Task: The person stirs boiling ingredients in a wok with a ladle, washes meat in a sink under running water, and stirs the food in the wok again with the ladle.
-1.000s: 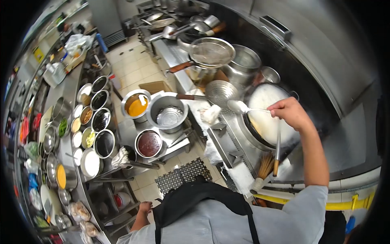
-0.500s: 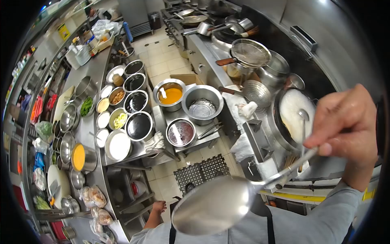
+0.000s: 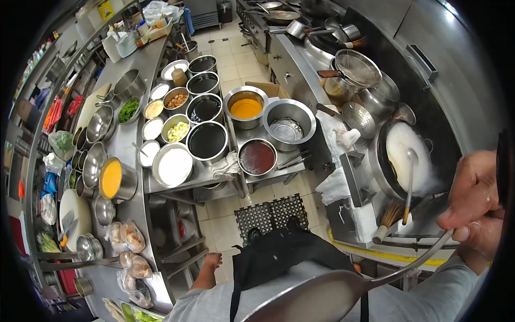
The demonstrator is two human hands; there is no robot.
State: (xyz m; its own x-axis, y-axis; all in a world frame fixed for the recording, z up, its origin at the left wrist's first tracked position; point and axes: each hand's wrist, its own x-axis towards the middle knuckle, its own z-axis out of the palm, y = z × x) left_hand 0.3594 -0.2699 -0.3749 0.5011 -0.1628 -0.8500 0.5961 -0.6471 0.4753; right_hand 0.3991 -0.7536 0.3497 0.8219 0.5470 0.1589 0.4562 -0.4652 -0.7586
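Observation:
My right hand (image 3: pixel 475 206), at the right edge of the view, pinches the thin handle of a large metal spoon (image 3: pixel 316 298). The spoon's bowl is close to the camera at the bottom, partly cut off. Beyond that hand, a wok (image 3: pixel 405 155) of white steaming liquid sits on the stove, with a ladle (image 3: pixel 410 180) resting in it. My left hand (image 3: pixel 213 261) hangs low beside the left counter, small in view, its fingers curled; what it holds, if anything, cannot be made out.
Steel pots of dark liquid (image 3: pixel 208 140) and a pot of red sauce (image 3: pixel 257 157) stand in the middle. A brush (image 3: pixel 389 220) lies by the stove. Bagged food (image 3: pixel 127 236) is on the left counter (image 3: pixel 131 174). A black mat (image 3: pixel 271 214) covers the floor ahead.
The spoon and my right hand have moved lower, and the spoon's bowl now runs off the bottom edge. The view has shifted, so the pots appear further right. My left hand stays low.

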